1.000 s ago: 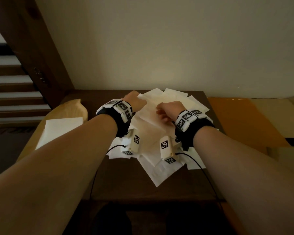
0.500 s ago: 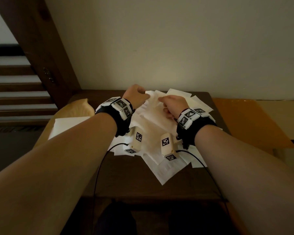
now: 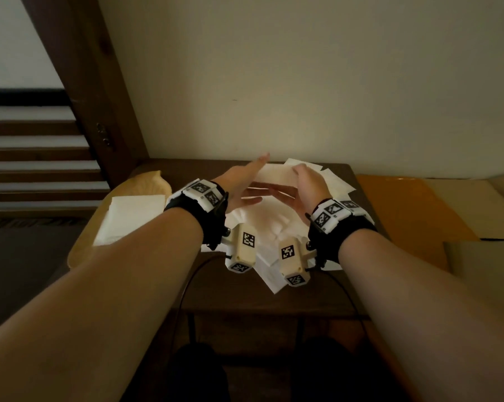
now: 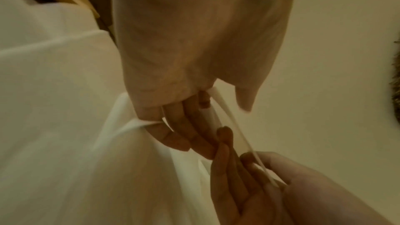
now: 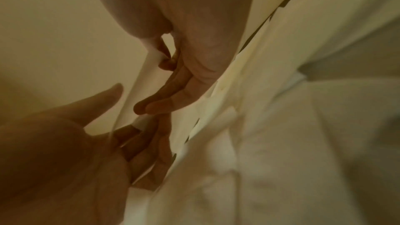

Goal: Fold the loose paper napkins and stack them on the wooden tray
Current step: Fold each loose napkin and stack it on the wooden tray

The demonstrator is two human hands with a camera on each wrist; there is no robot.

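Held between both hands: one napkin [image 3: 274, 177], raised above the loose napkin pile [image 3: 269, 227] on the dark table [image 3: 245, 291]. Left hand [image 3: 239, 181] and right hand [image 3: 309, 184] are seen with fingers extended, the sheet carried between them; blur obscures the exact contact. Wooden tray [image 3: 146, 184] at left, with folded napkins [image 3: 131, 216] laid on it.

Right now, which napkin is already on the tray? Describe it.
Find the dark wooden table against the wall. At its left edge sits the pale wooden tray. The folded napkin lies alone on it, a neat square, unlike the loose pile under the hands.
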